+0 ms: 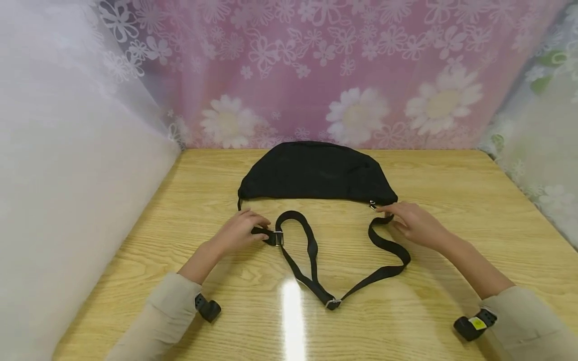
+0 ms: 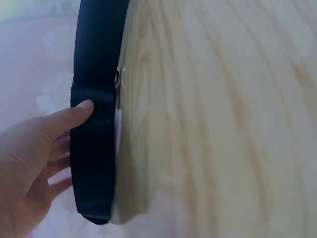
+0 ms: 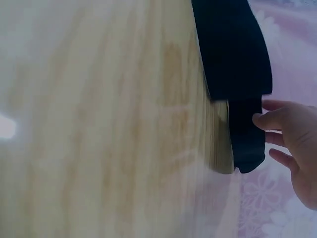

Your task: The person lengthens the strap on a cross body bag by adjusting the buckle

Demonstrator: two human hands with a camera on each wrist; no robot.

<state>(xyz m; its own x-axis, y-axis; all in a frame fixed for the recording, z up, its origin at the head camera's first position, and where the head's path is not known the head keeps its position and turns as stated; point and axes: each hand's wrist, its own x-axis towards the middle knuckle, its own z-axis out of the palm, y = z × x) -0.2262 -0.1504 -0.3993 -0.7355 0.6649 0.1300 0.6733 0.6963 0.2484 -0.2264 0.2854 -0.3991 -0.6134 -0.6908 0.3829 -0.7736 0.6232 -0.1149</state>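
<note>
A black waist bag [image 1: 316, 173] lies flat toward the back of the table, its straight edge facing me. Its black strap [image 1: 384, 273] winds across the wood in front, with a loop at the middle. Beside a metal slider buckle [image 1: 278, 238], my left hand [image 1: 237, 233] pinches the strap; in the left wrist view the thumb lies over the webbing [image 2: 94, 153], fingers behind. My right hand [image 1: 417, 225] is at the bag's right corner near a zipper pull [image 1: 372, 204]. The right wrist view has its thumb and fingers pinching the strap [image 3: 245, 134].
A second metal buckle [image 1: 333, 304] lies on the strap toward the front of the wooden table [image 1: 212, 311]. A pink floral curtain [image 1: 289, 75] hangs behind the table. White fabric [image 1: 77, 175] borders the left side, and floral fabric [image 1: 542, 135] the right.
</note>
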